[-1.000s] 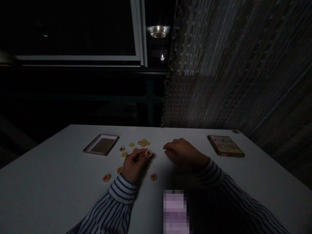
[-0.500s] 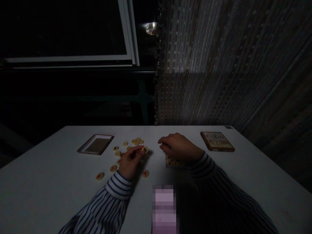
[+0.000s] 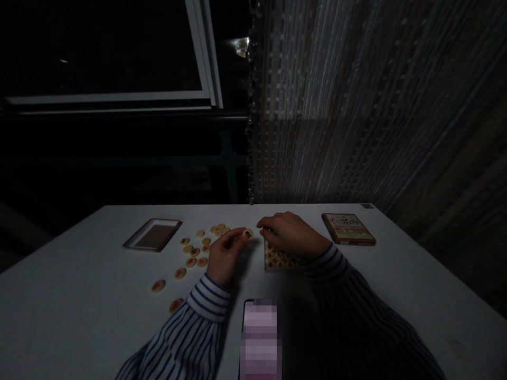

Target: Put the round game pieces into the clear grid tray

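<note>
Nearest, left of the tray, over a dozen loose xiangqi pieces straggle away; the tray's near rows already look filled. Over it arches the right hand, and from here I can't tell whether its fingers hold anything. Beyond those rows, to the tray's left, the left hand pinches a single piece between its fingers, a disc with no long axis, marked face towards the person

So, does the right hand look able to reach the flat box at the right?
Probably yes: I see nothing standing between the right hand and the flat box lying to its right.
</note>
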`<control>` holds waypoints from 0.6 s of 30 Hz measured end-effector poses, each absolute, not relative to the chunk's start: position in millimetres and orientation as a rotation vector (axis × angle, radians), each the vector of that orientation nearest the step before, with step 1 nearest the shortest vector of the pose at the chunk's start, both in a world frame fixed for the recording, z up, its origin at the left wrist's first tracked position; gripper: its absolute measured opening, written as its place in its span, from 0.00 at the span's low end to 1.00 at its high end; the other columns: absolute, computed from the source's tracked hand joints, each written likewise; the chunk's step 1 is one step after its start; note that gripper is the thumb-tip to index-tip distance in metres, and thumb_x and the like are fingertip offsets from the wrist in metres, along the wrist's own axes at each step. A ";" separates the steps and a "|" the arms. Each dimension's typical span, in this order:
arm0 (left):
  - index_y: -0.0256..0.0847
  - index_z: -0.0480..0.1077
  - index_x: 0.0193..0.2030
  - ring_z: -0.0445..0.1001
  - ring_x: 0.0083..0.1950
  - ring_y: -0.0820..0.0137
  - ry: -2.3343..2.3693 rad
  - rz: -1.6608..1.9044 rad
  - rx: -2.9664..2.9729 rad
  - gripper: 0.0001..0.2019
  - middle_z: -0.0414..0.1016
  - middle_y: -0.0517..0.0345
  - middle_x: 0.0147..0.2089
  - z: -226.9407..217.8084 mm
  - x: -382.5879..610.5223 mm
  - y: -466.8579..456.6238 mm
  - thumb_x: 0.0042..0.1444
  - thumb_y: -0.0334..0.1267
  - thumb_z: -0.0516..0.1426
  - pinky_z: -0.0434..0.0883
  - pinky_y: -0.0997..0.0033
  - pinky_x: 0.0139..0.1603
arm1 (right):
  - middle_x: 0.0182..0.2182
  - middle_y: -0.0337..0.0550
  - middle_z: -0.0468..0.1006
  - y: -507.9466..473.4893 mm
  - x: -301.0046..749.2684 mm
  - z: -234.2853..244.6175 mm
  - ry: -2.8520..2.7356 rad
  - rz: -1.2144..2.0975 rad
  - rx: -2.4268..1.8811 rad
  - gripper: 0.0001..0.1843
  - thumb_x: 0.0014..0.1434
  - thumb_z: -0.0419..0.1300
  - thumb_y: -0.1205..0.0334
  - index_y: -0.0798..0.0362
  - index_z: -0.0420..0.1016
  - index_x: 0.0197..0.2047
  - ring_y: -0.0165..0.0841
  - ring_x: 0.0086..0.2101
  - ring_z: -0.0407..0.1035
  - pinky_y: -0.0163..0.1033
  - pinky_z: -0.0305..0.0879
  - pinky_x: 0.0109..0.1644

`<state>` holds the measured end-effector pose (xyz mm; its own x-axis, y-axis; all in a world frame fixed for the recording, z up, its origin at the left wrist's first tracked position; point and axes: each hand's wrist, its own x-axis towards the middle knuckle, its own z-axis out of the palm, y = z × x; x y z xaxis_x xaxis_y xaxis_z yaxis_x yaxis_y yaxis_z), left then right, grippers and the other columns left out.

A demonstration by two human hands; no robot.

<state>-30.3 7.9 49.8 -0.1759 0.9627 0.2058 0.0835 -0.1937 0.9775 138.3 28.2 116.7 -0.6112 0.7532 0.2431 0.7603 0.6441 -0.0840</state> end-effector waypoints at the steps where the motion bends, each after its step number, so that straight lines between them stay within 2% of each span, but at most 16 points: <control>1: 0.36 0.72 0.38 0.72 0.39 0.69 1.284 1.477 1.303 0.14 0.75 0.53 0.36 50.5 -27.8 8.8 0.44 0.41 0.59 0.67 0.69 0.43 | 0.38 0.44 0.75 28.1 138.7 116.8 -2.606 -0.042 -1.229 0.17 0.58 0.45 0.57 0.50 0.68 0.46 0.34 0.40 0.67 0.38 0.56 0.44; 5: 0.36 0.71 0.38 0.72 0.39 0.69 1.232 1.501 1.204 0.15 0.76 0.53 0.37 44.9 -19.3 11.3 0.43 0.40 0.59 0.67 0.70 0.43 | 0.38 0.44 0.75 28.4 139.2 116.7 -2.619 -0.058 -1.262 0.17 0.59 0.44 0.58 0.50 0.68 0.46 0.35 0.40 0.67 0.38 0.56 0.43; 13: 0.35 0.71 0.37 0.73 0.39 0.67 1.139 1.467 1.082 0.16 0.76 0.51 0.36 20.9 -14.5 9.3 0.41 0.40 0.61 0.68 0.65 0.45 | 0.40 0.46 0.74 32.5 137.3 114.0 -2.700 -0.008 -1.333 0.18 0.59 0.44 0.57 0.50 0.68 0.47 0.36 0.41 0.67 0.38 0.55 0.43; 18: 0.35 0.72 0.36 0.74 0.38 0.67 1.161 1.434 1.085 0.15 0.77 0.51 0.35 18.4 -10.0 6.9 0.40 0.39 0.61 0.69 0.67 0.43 | 0.39 0.44 0.75 35.9 137.2 108.8 -2.702 0.030 -1.290 0.17 0.58 0.45 0.57 0.50 0.68 0.47 0.35 0.40 0.67 0.37 0.56 0.42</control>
<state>-10.0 6.9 18.4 -0.1442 0.9874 0.0659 -0.1410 -0.0864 0.9862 137.2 35.9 108.8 -0.6200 0.7748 0.1241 0.7718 0.6306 -0.0812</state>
